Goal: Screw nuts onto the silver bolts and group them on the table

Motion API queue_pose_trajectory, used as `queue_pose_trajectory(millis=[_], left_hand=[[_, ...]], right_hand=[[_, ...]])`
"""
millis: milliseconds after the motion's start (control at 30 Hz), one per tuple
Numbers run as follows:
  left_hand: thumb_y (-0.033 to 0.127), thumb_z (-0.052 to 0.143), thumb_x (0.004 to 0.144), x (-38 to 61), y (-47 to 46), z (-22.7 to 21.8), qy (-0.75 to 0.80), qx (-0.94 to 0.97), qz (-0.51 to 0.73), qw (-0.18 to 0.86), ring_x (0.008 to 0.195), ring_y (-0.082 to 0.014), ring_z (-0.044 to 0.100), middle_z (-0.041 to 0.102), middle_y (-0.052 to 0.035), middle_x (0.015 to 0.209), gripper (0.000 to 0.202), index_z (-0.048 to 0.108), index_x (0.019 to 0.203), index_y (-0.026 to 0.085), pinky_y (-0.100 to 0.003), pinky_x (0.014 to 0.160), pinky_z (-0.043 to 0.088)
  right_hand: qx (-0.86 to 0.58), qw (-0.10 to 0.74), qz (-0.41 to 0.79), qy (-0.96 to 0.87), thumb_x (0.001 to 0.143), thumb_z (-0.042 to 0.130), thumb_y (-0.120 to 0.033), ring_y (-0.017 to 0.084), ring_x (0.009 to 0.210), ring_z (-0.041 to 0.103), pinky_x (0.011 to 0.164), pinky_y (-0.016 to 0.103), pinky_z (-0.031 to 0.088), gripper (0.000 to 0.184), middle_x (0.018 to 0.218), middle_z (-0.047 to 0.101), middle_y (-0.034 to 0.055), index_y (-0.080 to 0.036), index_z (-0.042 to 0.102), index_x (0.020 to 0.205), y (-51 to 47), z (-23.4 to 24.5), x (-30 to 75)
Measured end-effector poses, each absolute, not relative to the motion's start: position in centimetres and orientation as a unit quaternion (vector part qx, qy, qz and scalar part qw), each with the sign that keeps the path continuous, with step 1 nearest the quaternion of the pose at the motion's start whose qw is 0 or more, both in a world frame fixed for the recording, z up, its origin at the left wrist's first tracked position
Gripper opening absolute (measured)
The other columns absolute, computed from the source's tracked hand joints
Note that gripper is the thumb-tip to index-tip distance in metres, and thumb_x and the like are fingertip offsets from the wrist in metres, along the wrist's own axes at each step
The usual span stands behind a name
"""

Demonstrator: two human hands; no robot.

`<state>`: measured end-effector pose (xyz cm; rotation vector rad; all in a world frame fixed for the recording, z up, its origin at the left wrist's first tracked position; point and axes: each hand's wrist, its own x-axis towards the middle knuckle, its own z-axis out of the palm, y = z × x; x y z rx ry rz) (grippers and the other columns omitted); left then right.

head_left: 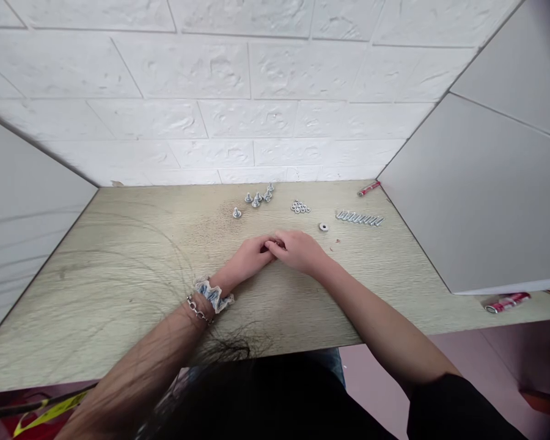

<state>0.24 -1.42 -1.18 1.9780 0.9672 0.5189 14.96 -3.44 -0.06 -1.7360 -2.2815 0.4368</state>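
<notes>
Left hand (251, 255): centre of frame, wrist toward lower left, fingers curled in, tips meeting the other hand
Right hand (297, 249): centre, just right of it, fingers bent over, touching the left
Grip: fingertips partly hidden, can't tell from where I stand if either holds a part
Washer (321, 227): nearest loose part, flat on the tabletop (394, 263), right of centre, just beyond the right hand
Nuts (299, 207): tight cluster, above and left of the washer
Screws (360, 218): side by side in a slanted row, right of the nuts
Bolts with discs (256, 202): loose group, most upright, upper middle, one apart at lower left
Red cylinders (369, 188): one at the back corner by the right panel (495, 201), another at far right edge past it
Wearing: pale blue scrunchie (215, 296), chain bracelet (197, 310), both on the left
Wall (275, 70): white brick pattern across the top
</notes>
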Motion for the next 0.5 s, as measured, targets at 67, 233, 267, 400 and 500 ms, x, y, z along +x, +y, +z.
queue_pose_trajectory(millis=[67,233,267,400,500], left_hand=[[0.019,0.044,0.074,0.26,-1.43,-1.22,0.396,0.79,0.209,0.418,0.08,-0.0166,0.057,0.066,-0.0006,0.084,0.029,0.063,0.096,0.017,-0.028,0.079,0.043],[0.019,0.045,0.073,0.28,-1.4,-1.36,0.402,0.796,0.199,0.407,0.076,-0.0159,0.056,0.065,-0.0005,0.081,0.025,0.063,0.091,0.016,-0.026,0.072,0.043],[0.019,0.045,0.074,0.28,-1.39,-1.38,0.402,0.797,0.198,0.406,0.076,-0.0157,0.056,0.065,-0.0004,0.081,0.024,0.063,0.09,0.016,-0.026,0.071,0.042],[0.02,0.044,0.075,0.24,-1.41,-1.39,0.392,0.802,0.199,0.404,0.076,-0.0156,0.056,0.065,0.0,0.083,0.023,0.062,0.088,0.017,-0.025,0.07,0.042],[0.021,0.043,0.075,0.21,-1.45,-1.33,0.392,0.802,0.198,0.406,0.079,-0.0165,0.056,0.065,-0.0001,0.086,0.024,0.062,0.09,0.018,-0.026,0.072,0.042]], right_hand=[[-0.587,0.116,0.144,-0.788,0.088,0.037,-0.04,0.015,0.065,0.053,0.05,0.025,0.024,0.031,0.073,0.062,0.0013,-0.019,0.056,0.076,-3.46,0.03,15.09],[-0.573,0.105,0.136,-0.801,0.089,0.036,-0.038,0.015,0.069,0.055,0.053,0.026,0.027,0.031,0.077,0.064,0.0021,-0.02,0.061,0.082,-3.57,0.19,15.15],[-0.572,0.105,0.135,-0.802,0.089,0.037,-0.037,0.016,0.07,0.055,0.053,0.026,0.027,0.031,0.078,0.064,0.0021,-0.02,0.061,0.083,-3.58,0.2,15.13],[-0.563,0.105,0.133,-0.809,0.09,0.036,-0.036,0.016,0.071,0.056,0.054,0.026,0.028,0.031,0.081,0.065,0.0022,-0.019,0.061,0.081,-3.57,0.13,15.11],[-0.557,0.105,0.144,-0.811,0.09,0.036,-0.034,0.016,0.073,0.056,0.055,0.026,0.029,0.03,0.083,0.065,0.0021,-0.019,0.061,0.082,-3.56,0.08,15.13]])
